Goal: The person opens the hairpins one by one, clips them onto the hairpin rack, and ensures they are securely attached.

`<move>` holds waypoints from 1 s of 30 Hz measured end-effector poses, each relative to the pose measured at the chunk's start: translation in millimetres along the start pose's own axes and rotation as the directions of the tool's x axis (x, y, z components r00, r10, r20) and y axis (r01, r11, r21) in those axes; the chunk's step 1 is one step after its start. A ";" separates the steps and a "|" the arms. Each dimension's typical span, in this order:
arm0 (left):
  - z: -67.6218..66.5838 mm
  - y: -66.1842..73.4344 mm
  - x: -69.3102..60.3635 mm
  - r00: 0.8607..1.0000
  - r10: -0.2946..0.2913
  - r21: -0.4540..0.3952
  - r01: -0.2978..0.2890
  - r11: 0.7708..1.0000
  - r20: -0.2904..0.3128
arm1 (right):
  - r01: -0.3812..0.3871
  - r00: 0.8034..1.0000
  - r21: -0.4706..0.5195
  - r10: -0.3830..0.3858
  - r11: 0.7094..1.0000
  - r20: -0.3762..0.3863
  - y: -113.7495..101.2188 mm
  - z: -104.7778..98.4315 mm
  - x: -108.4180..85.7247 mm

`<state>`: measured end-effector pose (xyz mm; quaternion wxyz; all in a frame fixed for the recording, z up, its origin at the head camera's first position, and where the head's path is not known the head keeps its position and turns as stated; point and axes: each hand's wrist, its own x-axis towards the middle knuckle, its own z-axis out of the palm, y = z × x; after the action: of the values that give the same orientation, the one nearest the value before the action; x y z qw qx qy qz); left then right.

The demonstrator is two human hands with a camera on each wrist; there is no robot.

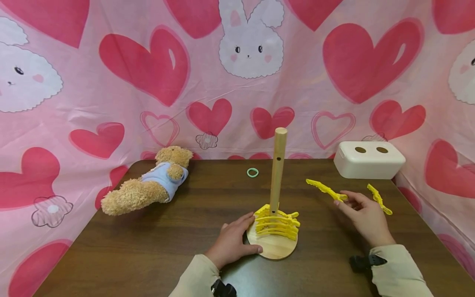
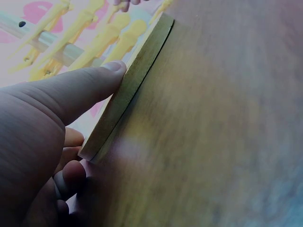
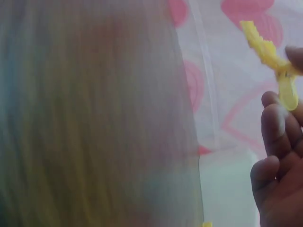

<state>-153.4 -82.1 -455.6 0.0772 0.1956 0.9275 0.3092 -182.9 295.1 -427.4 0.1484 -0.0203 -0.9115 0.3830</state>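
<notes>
A round wooden base (image 1: 276,249) with an upright wooden post (image 1: 278,169) stands on the table, several yellow hair clips (image 1: 277,226) stacked around the post's foot. My left hand (image 1: 234,242) grips the left edge of the base. In the left wrist view the thumb (image 2: 90,85) presses the rim, with the fingers partly hidden behind it. Off to the right, my right hand (image 1: 365,216) pinches one end of a long yellow hair clip (image 1: 323,189) above the table; its toothed arm (image 3: 262,47) shows in the right wrist view. Another yellow hair clip (image 1: 378,199) lies just beyond that hand.
A teddy bear (image 1: 159,181) in a light blue shirt lies at the left. Near the back edge is a small mint-green ring (image 1: 252,172). A white box (image 1: 369,163) with two round holes sits back right. A pink heart-patterned cloth (image 1: 208,90) hangs behind the table.
</notes>
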 end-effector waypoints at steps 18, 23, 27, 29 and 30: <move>0.6 -0.9 0.3 1.000 0.022 0.015 -0.022 1.000 -0.010 | 0.250 0.967 0.090 -0.253 0.964 0.028 -44.2 7.1 -14.9; 0.9 -1.0 0.0 1.000 0.022 0.016 -0.022 1.000 -0.014 | 0.303 0.948 0.130 -0.313 0.944 0.060 -52.3 3.4 -17.6; 0.8 -1.4 -0.2 1.000 0.018 0.017 -0.018 1.000 -0.009 | 0.310 0.940 0.175 -0.329 0.934 0.092 -57.4 -0.4 -19.6; 0.7 -1.5 -0.2 1.000 0.015 0.012 -0.015 1.000 -0.006 | 0.308 0.937 0.199 -0.333 0.930 0.107 -60.8 -1.3 -20.9; 0.6 -1.5 -0.3 1.000 0.015 0.010 -0.015 1.000 -0.005 | 0.309 0.935 0.203 -0.336 0.929 0.115 -62.5 -1.1 -21.6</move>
<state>-153.5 -83.0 -457.0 0.0716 0.2020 0.9277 0.3056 -157.1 248.4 -388.1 0.1430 0.1722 -0.8720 0.4353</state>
